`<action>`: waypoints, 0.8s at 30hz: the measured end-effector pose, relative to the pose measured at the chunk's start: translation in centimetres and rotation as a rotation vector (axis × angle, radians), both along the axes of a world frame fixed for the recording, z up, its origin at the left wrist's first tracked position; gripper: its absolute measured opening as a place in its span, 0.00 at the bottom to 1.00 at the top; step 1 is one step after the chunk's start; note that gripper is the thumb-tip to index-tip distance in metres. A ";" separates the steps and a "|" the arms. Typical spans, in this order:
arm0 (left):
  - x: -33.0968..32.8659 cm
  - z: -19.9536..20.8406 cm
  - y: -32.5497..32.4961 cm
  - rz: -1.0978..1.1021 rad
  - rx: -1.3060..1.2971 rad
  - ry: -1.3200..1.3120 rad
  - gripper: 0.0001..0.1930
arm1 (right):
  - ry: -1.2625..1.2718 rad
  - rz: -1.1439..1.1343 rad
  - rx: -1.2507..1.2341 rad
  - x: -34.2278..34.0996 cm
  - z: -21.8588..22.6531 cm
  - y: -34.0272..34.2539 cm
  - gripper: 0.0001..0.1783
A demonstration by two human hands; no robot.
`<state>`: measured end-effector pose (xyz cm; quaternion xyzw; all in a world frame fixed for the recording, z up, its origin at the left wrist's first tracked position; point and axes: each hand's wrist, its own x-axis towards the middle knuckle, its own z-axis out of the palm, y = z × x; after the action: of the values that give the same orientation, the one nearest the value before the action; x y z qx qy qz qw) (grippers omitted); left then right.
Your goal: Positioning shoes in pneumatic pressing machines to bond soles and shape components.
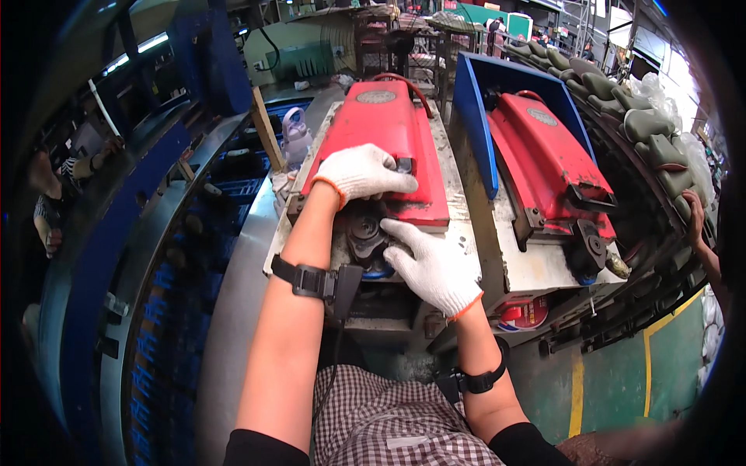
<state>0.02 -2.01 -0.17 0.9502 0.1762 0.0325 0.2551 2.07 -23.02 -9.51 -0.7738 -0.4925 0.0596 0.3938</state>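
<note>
My left hand point(361, 175), in a white knit glove with an orange cuff, lies over the front of a red machine cover point(373, 124). Its fingers curl around the black handle point(404, 165) there, which they partly hide. Below that cover sits a round black part point(365, 227) on the machine's front. My right hand point(435, 268), gloved the same way, is just right of the black part. Its fingers are apart and stretched toward it, with the fingertips at its edge. Black straps ring both of my forearms.
At right a second red machine cover point(548, 147) stands by a blue panel point(475, 124). Dark green padded pieces point(660, 155) fill a rack beyond, with another person's hand point(694, 210) there. A lilac bottle point(296, 136) and a blue-framed conveyor point(140, 241) are to the left.
</note>
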 end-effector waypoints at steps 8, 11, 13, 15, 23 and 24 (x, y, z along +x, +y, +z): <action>0.1 -0.2 0.0 0.016 0.017 0.010 0.27 | 0.071 0.028 0.035 -0.1 0.2 0.0 0.27; 0.2 -0.3 0.2 -0.007 0.053 0.004 0.28 | 0.063 0.013 0.037 -0.2 0.1 0.0 0.27; 0.2 -0.4 0.2 -0.001 0.055 0.003 0.29 | 0.073 0.017 0.052 -0.2 -0.1 0.1 0.27; 0.2 -0.4 0.2 -0.005 0.066 0.003 0.29 | 0.070 0.023 0.070 -0.1 -0.3 0.1 0.27; 0.0 -0.3 0.2 -0.025 0.120 -0.008 0.31 | 0.103 0.055 0.125 0.5 -0.2 0.3 0.25; -0.1 -0.3 0.2 -0.026 0.114 -0.013 0.31 | 0.352 0.088 0.037 0.7 0.0 0.1 0.25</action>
<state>-0.04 -1.78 -0.45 0.9651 0.1602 0.0452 0.2020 2.81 -22.96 -9.55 -0.7218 -0.4504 0.2023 0.4851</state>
